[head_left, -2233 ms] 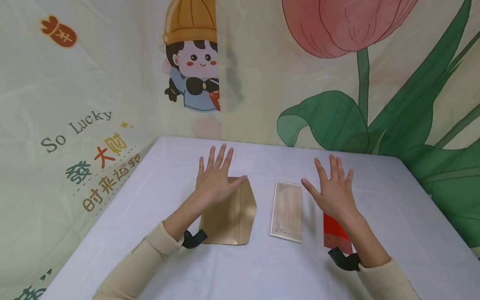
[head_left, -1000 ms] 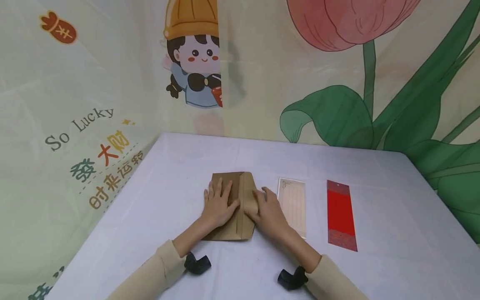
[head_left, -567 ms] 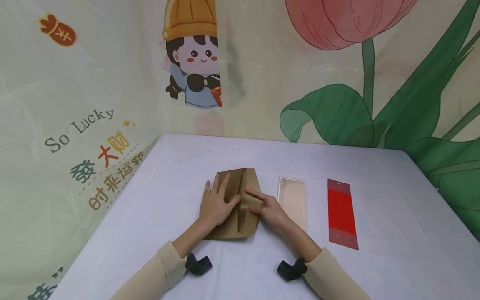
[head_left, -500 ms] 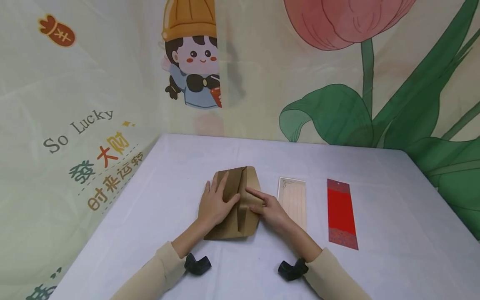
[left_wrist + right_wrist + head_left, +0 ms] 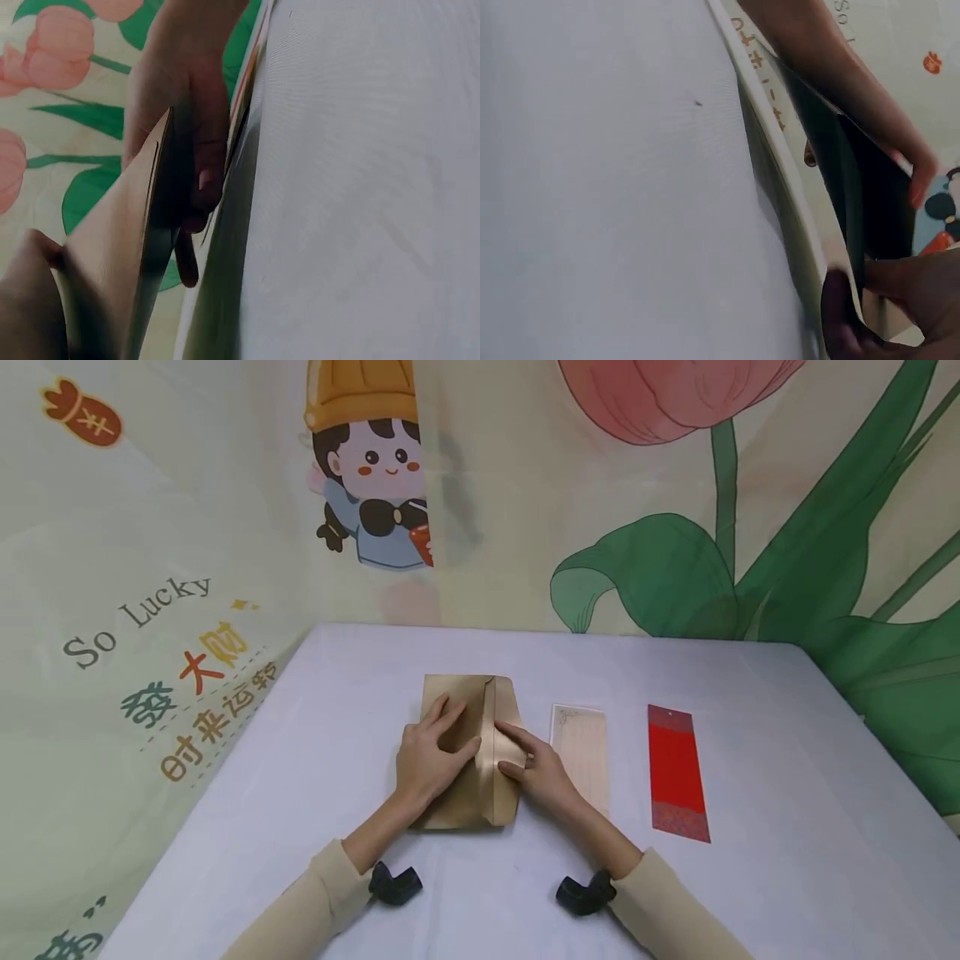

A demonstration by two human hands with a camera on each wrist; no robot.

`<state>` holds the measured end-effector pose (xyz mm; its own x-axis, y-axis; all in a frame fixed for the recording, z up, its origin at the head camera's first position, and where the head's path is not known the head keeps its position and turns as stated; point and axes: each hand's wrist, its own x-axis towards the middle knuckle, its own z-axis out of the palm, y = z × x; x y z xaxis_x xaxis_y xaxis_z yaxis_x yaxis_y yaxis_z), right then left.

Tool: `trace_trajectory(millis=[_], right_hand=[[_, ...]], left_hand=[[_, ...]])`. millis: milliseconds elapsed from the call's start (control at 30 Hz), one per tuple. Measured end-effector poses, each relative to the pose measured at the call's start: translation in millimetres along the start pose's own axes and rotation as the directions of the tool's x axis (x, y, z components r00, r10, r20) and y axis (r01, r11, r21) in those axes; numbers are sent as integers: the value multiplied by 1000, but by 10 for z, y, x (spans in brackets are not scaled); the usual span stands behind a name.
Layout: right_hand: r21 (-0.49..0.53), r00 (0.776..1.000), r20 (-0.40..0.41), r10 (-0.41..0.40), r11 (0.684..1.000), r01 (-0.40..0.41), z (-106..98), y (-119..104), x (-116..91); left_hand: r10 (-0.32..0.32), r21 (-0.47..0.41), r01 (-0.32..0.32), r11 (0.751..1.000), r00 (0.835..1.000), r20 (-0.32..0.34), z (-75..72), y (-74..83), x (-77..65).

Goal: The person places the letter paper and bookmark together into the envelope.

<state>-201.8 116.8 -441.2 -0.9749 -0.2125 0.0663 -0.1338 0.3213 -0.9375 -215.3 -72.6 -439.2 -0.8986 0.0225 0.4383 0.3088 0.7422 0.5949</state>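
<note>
A brown kraft paper envelope (image 5: 453, 810) lies on the table in the head view, its flap on the right side and its mouth gaping. My left hand (image 5: 427, 760) rests across its left panel, fingers spread, with the thumb at the edge of the mouth. On the right, my right hand (image 5: 543, 777) pinches the flap. The right wrist view shows a dark gap between the envelope's layers (image 5: 877, 202), beside the right fingers. The left wrist view has the raised panel (image 5: 112, 247) standing close to the right hand, hiding part of it.
Right of the envelope lies a pale, lined card with a decorated corner (image 5: 581, 752), partly behind the right hand. Farther right is a red bookmark-like strip with a small hole (image 5: 675, 772). A white cloth (image 5: 787, 777) covers the table; printed curtains (image 5: 502, 527) stand behind.
Both hands came down from above the table onto the envelope. The right hand took hold of the flap, and the mouth has parted. The card and red strip stay in place.
</note>
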Motion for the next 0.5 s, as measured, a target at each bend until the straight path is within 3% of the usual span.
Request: trace_trajectory(millis=[67,133,200,267,333,400,500], right_hand=[[-159,996,-51,-76,985,67,-56,-25,-40],[-338,980,-138,-142,937,88,-172,-23,-97],[-460,961,-225,-163,887,43,-322,24,-160],[-549,952,-277,-131,835,-45,-463,112,-215],[-620,962,-263,-67,776,-115,-553,208,-253],[-687,981,-192,-37,719,-107,-594,307,-259],[-723,993,-99,-69,690,-24,-602,407,-235]], left_hand=[[-34,78,34,996,999,7,-5,29,10],[-52,131,50,990,999,6,-3,52,19],[-59,165,57,985,998,11,3,61,24],[-57,194,53,980,998,17,12,57,26],[-57,227,51,973,998,23,23,42,24],[-56,253,47,966,998,30,33,23,19],[-48,281,35,959,998,40,52,-4,6]])
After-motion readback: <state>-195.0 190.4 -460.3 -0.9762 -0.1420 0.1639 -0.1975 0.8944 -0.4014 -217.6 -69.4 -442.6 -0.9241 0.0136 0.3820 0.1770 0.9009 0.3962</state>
